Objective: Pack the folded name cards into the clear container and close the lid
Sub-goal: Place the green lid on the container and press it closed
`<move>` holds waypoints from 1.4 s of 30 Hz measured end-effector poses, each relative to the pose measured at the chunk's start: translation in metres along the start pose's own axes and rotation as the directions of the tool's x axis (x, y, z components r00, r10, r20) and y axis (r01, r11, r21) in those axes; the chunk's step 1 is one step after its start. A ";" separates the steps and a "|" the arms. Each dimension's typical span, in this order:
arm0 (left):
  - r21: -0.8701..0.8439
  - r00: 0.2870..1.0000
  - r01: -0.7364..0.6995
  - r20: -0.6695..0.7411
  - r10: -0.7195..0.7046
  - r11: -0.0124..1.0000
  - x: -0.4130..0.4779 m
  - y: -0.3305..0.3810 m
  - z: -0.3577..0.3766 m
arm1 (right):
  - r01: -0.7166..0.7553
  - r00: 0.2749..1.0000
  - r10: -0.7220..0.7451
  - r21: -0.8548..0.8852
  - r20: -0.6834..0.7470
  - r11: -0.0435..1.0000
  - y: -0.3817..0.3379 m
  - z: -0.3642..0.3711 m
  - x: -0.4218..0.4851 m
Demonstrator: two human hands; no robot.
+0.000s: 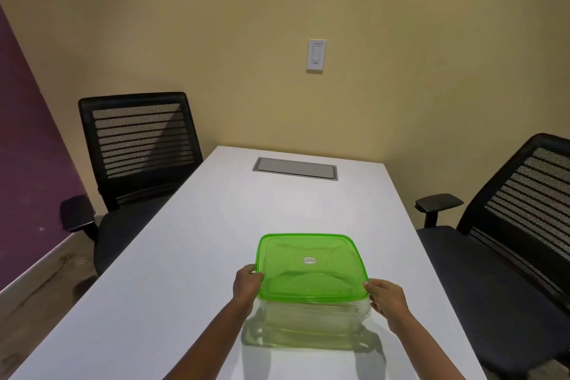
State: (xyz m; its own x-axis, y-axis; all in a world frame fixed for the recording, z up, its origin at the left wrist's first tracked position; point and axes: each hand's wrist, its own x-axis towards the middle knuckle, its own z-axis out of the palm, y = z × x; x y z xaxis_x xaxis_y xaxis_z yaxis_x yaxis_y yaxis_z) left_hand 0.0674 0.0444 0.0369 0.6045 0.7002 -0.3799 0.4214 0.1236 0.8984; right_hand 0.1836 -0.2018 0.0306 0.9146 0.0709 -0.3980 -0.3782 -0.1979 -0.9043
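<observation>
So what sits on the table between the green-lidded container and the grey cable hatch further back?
Nothing: in the head view the white table is bare from the green lid to the grey hatch.

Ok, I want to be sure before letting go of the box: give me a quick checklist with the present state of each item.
1. Green lid sits on clear container: ok.
2. Lid snapped shut all round: cannot tell.
3. Name cards inside: cannot tell, the wall shows nothing clearly.
4. Left hand and right hand grip opposite lid edges: ok.
5. Container rests on white table, away from its edges: ok.
</observation>
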 end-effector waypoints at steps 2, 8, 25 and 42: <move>0.008 1.000 0.014 -0.002 -0.014 1.000 0.003 -0.005 0.004 | 0.003 1.000 -0.003 -0.008 -0.013 1.000 0.005 -0.001 0.003; 0.027 1.000 0.024 0.004 -0.025 0.999 0.015 -0.008 0.013 | 0.013 0.998 -0.014 -0.026 -0.056 1.000 0.021 -0.002 0.015; 0.300 0.997 0.067 -0.066 -0.049 0.952 0.018 -0.005 0.020 | -0.031 0.999 0.031 0.018 -0.016 0.999 0.031 -0.007 0.016; -0.004 0.984 0.175 0.036 -0.175 0.985 -0.006 -0.032 0.007 | -0.067 0.998 0.068 0.061 -0.012 0.996 0.038 -0.003 0.005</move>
State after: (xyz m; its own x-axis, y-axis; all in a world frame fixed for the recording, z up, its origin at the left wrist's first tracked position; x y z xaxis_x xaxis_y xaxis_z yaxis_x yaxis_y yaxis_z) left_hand 0.0553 0.0308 0.0093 0.5457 0.6417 -0.5390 0.5181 0.2472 0.8188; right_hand 0.1736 -0.2124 -0.0055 0.8885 0.0458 -0.4565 -0.4465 -0.1423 -0.8834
